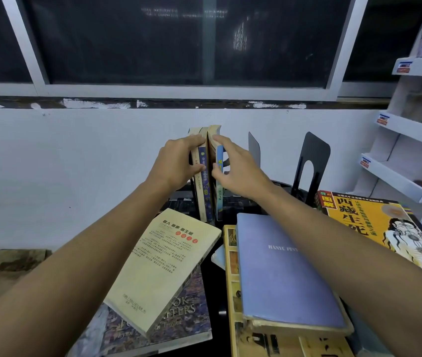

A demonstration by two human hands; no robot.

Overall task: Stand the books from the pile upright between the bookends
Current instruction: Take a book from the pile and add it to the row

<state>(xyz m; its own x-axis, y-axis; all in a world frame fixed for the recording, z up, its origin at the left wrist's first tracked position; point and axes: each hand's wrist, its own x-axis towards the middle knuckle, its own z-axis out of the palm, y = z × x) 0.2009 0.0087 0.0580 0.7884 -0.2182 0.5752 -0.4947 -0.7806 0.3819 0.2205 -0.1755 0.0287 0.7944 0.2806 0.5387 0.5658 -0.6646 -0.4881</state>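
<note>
Head cam shows both arms stretched forward, hands meeting around 12 o'clock. Left hand (176,163) presses its fingers flat on the left side of the standing books (208,173), right hand (235,168) clamps the blue-spined one from the right, thumb in front. So the upright books sit squeezed between both palms. Black bookend (313,161) stands off at 2 o'clock, apart. Cream paperback (163,269) and purple book (284,274) lie flat at 6 o'clock.

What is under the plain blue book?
The blue book lies on a bigger tan book with pictures; only that book's left edge and bottom strip show. The rest is covered, so anything lower stays hidden.
</note>
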